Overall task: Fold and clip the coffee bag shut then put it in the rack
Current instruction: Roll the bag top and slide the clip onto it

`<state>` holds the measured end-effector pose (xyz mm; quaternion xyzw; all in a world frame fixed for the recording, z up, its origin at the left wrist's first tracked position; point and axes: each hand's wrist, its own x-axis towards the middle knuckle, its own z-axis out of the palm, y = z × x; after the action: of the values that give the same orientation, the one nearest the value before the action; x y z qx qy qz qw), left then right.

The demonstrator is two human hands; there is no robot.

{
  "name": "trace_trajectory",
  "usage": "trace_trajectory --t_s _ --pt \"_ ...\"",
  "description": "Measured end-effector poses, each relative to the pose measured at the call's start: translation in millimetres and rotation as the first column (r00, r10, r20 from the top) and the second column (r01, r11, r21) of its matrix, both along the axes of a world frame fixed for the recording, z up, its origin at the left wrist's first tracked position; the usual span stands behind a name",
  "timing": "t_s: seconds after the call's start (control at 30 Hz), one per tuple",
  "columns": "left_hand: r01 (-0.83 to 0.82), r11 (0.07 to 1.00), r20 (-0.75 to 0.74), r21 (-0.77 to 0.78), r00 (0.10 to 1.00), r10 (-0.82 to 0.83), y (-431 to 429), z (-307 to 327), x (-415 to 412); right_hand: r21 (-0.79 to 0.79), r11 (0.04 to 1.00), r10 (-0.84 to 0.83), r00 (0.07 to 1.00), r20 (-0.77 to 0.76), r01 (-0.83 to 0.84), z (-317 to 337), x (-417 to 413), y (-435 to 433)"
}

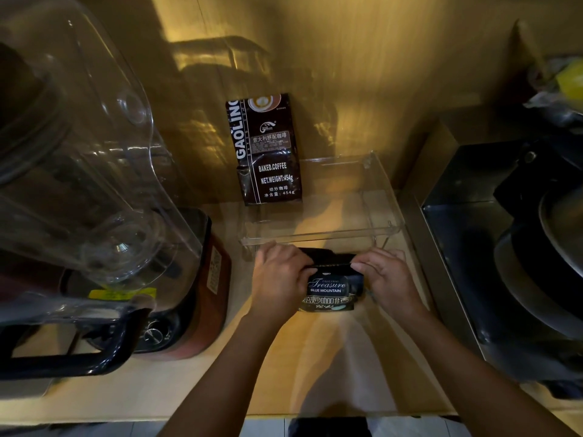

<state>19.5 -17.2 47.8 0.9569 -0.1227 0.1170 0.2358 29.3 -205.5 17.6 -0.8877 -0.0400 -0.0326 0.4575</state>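
Observation:
A small black coffee bag (pixel 328 288) labelled "Treasure Blue Mountain" stands on the wooden counter in front of me. My left hand (pixel 279 279) grips its top left corner and my right hand (pixel 386 279) grips its top right corner, with the bag's top edge folded over between my thumbs. Just behind the bag stands a clear acrylic rack (pixel 318 236), open at the top. A taller dark "Gaoling" coffee bag (pixel 268 152) stands upright at the rack's back left, against the wall. No clip is visible.
A large blender (pixel 104 190) with a clear cover and red-brown base fills the left side. A black appliance (pixel 517 253) on a steel surface stands at the right. Bare counter lies between my forearms and the front edge.

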Motion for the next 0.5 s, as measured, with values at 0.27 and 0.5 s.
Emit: trace_trajectory --t_s 0.27,0.5 --pt "0.181 0.983 -0.011 -0.027 0.983 -0.182 -32.9 1.2 4.7 0.179 0.984 0.013 0.999 -0.041 -0.006 11.7 -2.4 3.6" --pt "0.163 0.980 -0.065 -0.110 0.983 -0.171 -39.5 -9.2 7.0 -0.043 0.999 0.037 0.982 0.187 -0.029 9.5 -7.9 0.2"
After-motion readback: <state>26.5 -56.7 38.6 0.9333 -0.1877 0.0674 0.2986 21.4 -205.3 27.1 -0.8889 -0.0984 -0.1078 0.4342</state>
